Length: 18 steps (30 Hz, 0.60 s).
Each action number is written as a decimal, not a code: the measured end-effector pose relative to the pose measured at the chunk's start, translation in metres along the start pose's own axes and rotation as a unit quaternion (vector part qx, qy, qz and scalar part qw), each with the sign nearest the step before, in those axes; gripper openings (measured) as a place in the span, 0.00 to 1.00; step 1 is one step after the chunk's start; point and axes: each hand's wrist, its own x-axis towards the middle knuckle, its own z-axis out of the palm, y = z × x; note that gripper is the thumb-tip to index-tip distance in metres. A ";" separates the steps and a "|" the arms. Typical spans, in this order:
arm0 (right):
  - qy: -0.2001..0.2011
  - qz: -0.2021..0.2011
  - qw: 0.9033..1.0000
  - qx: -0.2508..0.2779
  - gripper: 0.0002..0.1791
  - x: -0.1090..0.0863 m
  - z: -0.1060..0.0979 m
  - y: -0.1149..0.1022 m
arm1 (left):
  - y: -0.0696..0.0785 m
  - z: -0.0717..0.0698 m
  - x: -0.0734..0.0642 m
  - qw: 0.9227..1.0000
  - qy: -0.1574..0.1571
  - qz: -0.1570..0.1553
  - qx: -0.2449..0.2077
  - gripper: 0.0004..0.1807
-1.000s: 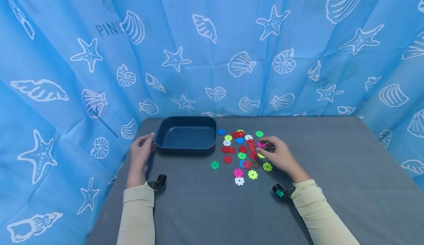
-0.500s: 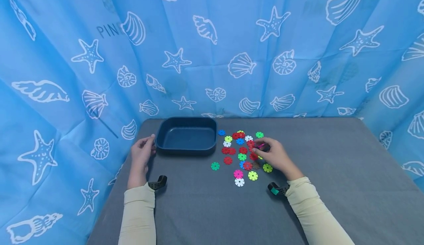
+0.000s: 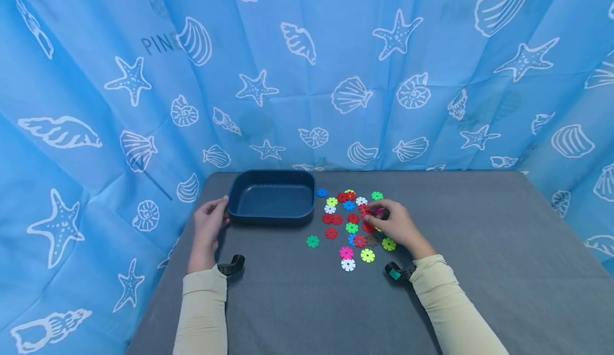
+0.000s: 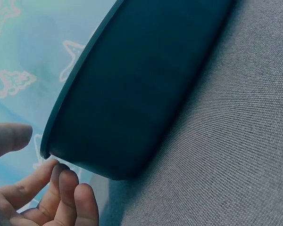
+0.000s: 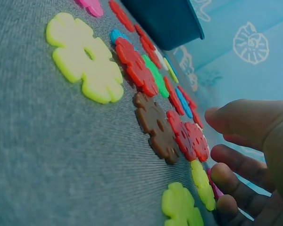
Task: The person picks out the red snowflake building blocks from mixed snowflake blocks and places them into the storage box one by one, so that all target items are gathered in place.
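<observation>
In the head view a dark blue rectangular bin (image 3: 271,219) stands at the back left of the table. My left hand (image 3: 209,228) is at its left side; in the left wrist view the fingers (image 4: 68,188) lie by the rim's corner and the thumb is apart from it. My right hand (image 3: 396,227) hovers over the right part of scattered notched plastic discs, thumb and fingers apart, nothing between them. Close to its fingertips are red discs (image 5: 181,134), a yellow disc (image 5: 203,184) and a mostly hidden pink disc (image 5: 215,184). A brown disc (image 5: 155,127) lies nearby.
More discs in several colours spread right of the bin, among them a green disc (image 3: 313,241), a white disc (image 3: 348,265) and a blue disc (image 3: 322,192). Some overlap. A blue shell-print curtain (image 3: 307,78) hangs behind the grey-covered table (image 3: 297,301).
My right hand has shifted left and closer over the red discs, partly covering the pink disc beside it. My left hand has stayed beside the bin. The discs lie where they were.
</observation>
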 end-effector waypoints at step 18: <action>0.003 -0.012 1.000 -0.011 0.16 0.001 0.003 0.004 | -0.001 0.003 0.000 0.999 0.005 -0.012 -0.030 0.29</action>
